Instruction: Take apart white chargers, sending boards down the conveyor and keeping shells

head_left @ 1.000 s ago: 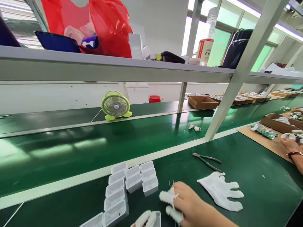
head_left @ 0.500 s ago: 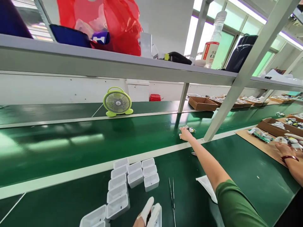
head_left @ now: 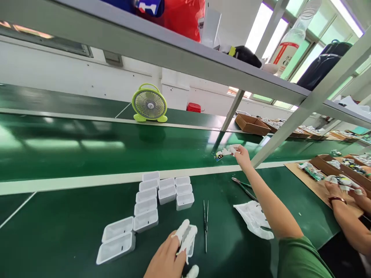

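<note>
My right hand [head_left: 238,151], with white finger covers and a green sleeve, reaches over the green belt. Its fingers pinch a small circuit board [head_left: 219,155] by its white end; yellow and black parts show on the board. At the bottom middle my left hand [head_left: 174,247] rests over a small white plastic tray [head_left: 191,243]. Its white-covered fingers are stretched out across the tray, and the thumb is apart, below it. The fingers hide most of the tray's inside. Metal tweezers [head_left: 206,227] lie just right of this tray.
Several white trays [head_left: 146,219] stand left of my left hand. Pliers [head_left: 245,188] and a white cloth-like piece [head_left: 255,219] lie near my right forearm. A steel post [head_left: 285,127] and shelf [head_left: 185,60] frame the belt. A co-worker's hands [head_left: 337,189] handle parts at right.
My right hand has lifted the circuit board slightly and turned it, so the board now points left. More of my left hand and its tray shows, as the view has tilted down.
</note>
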{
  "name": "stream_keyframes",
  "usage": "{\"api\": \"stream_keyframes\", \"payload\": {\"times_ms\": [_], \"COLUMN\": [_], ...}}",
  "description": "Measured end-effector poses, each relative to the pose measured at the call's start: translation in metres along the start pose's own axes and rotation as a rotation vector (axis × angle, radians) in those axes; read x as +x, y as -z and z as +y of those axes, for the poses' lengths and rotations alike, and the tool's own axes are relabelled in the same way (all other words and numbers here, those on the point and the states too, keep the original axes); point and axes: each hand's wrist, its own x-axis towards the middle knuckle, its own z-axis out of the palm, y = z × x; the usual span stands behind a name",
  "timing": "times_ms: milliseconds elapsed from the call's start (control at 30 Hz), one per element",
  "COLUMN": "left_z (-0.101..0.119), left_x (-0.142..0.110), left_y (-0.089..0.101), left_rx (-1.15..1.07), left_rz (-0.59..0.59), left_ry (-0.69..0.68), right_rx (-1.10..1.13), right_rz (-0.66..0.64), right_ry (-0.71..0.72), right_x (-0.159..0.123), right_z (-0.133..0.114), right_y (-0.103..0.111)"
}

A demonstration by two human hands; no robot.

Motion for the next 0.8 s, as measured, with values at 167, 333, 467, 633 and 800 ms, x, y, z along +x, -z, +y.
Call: {"api": "stream_keyframes", "payload": {"times_ms": [167,333,467,633,800], "left_z": [0.013,0.018,0.012,0.01,0.011], "left_x": [0.014,0.019,0.018,0.018,0.019], "left_y": [0.021,0.024,0.02,0.02,0.022], "left_rx": [0.024,-0.007,-0.081,-0.305,-0.385], "left_rz": [0.023,0.031,-0.042,-0.242,-0.334], "left_ry": [-0.105,-0.069,0.018,0.334,0.435], "right_rx": [0.125,0.029,-0.248,-0.684,-0.83], "right_rz": [-0.3,-0.645,-0.615,-0.599,-0.624], "right_ry": [0.064,0.108,0.113,0.065,0.045], "right_x": [-0.058,-0.104,-0.13,-0.156,-0.166], "right_z": [-0.038,-0.08,-0.1,-0.101,-0.098], "right_y": [0.015,-0.008,-0.003,-0.007,-0.03]}}
